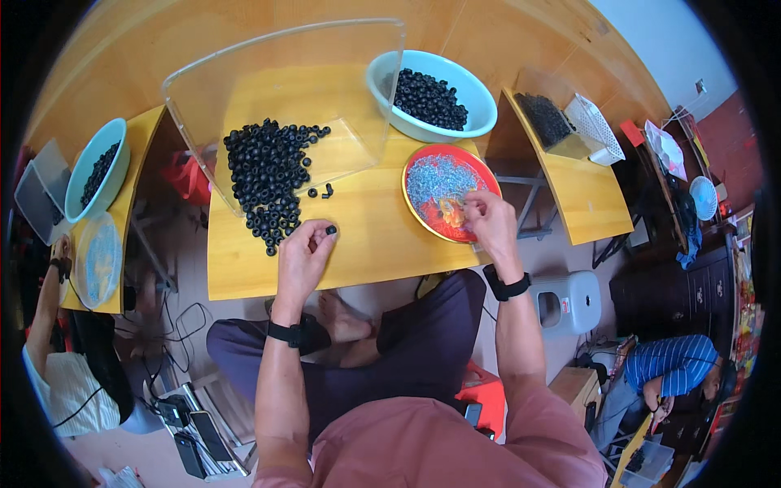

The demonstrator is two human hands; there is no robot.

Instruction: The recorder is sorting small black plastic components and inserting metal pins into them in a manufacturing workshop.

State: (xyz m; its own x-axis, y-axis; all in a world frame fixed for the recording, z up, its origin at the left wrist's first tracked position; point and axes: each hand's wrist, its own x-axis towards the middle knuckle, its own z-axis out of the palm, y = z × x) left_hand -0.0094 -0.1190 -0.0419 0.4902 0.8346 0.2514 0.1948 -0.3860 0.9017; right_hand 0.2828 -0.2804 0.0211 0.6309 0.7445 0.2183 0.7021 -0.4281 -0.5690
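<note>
My left hand is over the near edge of the yellow table, pinching a small black ring-shaped piece between thumb and fingertips. Just beyond it spreads a pile of the same black pieces, with a few loose ones beside the pile. My right hand is at the right rim of a round red tray with a yellow edge. Its fingertips are drawn together, and whatever they hold is too small to make out. Many tiny clear and bluish bits lie in the tray.
A clear plastic bin lies tipped behind the black pile. Behind the tray stands a light-blue basin of black pieces. Side tables flank mine. One person works at left, another at right. A grey stool stands at right.
</note>
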